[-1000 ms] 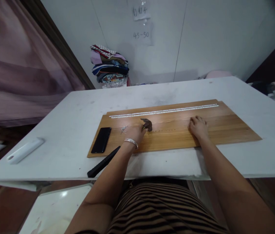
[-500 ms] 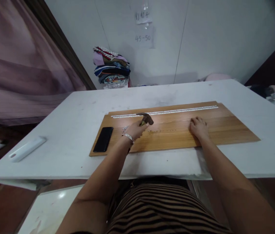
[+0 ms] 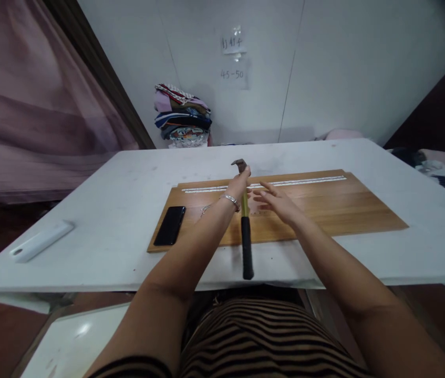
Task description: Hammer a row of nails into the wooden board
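My left hand (image 3: 240, 181) is closed around a hammer (image 3: 245, 231) just below its metal head, holding it lifted above the wooden board (image 3: 324, 207). The hammer's black and yellow handle hangs down toward me over the table's front edge. My right hand (image 3: 273, 202) hovers open beside the handle, fingers spread and pointing left. A silver bracelet sits on my left wrist. A row of small nails stands in the board under my hands, mostly hidden. A few loose nails (image 3: 205, 209) lie left of my left wrist.
A black phone (image 3: 169, 225) lies on the board's left end. A white strip (image 3: 301, 182) runs along the board's far edge. A white bar (image 3: 41, 241) rests on the white table (image 3: 107, 210) at left. Folded cloths (image 3: 183, 118) are stacked by the wall.
My left hand has lifted the hammer off the board and swung its handle toward me. My right hand left the board's right part and moved left, opening beside the handle.
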The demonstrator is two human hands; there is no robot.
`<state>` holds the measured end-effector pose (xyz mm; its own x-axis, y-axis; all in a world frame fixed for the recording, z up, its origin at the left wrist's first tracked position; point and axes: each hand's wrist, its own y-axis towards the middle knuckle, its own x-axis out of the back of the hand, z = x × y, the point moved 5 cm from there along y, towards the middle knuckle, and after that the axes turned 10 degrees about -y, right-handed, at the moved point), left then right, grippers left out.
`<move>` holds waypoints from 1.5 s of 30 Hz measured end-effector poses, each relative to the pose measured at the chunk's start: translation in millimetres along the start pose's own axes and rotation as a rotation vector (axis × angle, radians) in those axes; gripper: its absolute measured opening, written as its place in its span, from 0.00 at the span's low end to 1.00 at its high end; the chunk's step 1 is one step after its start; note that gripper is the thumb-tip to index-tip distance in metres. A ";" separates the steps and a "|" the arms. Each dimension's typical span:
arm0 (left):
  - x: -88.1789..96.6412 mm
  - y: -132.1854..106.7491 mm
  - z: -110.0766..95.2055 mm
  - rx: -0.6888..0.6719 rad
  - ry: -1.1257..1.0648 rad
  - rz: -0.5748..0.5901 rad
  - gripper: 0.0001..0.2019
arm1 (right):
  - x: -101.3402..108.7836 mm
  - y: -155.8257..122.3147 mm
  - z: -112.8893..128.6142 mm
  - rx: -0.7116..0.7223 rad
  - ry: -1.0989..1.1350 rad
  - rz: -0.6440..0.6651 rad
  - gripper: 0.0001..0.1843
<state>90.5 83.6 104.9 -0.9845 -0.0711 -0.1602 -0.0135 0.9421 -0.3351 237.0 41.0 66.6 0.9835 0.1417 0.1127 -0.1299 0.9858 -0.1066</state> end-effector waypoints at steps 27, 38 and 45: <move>62.6 17.6 93.7 -0.538 1.348 0.123 0.19 | 9.5 -34.4 -12.9 -0.078 -0.533 0.050 0.15; 62.0 13.1 96.3 -0.498 1.323 0.071 0.22 | 5.6 -37.9 -29.5 -0.151 -0.643 0.005 0.22; 61.7 15.7 96.2 -0.474 1.344 0.064 0.25 | 2.7 -31.5 -31.8 -0.076 -0.760 -0.007 0.22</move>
<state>46.3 62.5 0.5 -0.3968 0.0821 0.9142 0.2445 0.9695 0.0191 247.7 7.5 38.8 0.6234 0.1858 0.7595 -0.0877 0.9818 -0.1682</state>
